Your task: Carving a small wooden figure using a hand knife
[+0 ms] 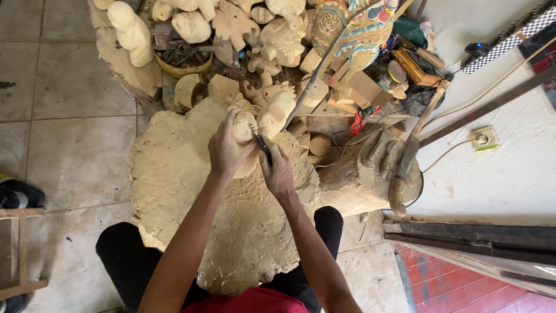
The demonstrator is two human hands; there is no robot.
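Observation:
My left hand (227,152) grips a small pale wooden carving (245,126), held against a big rough wood slab (174,174) that lies in front of my knees. My right hand (279,174) is closed on a slim black rotary tool (264,146), its tip touching the carving's right side. A thin cable (324,61) runs up from the tool toward the pile of carvings. The lower part of the carving is hidden by my left fingers.
Many unpainted wooden figures (278,40) crowd the far side, with a painted bird carving (353,32) and a basket of tools (182,58). A mallet (405,168) leans at the right near a wall socket (483,139). Tiled floor lies left; a wooden stool (20,249) stands bottom left.

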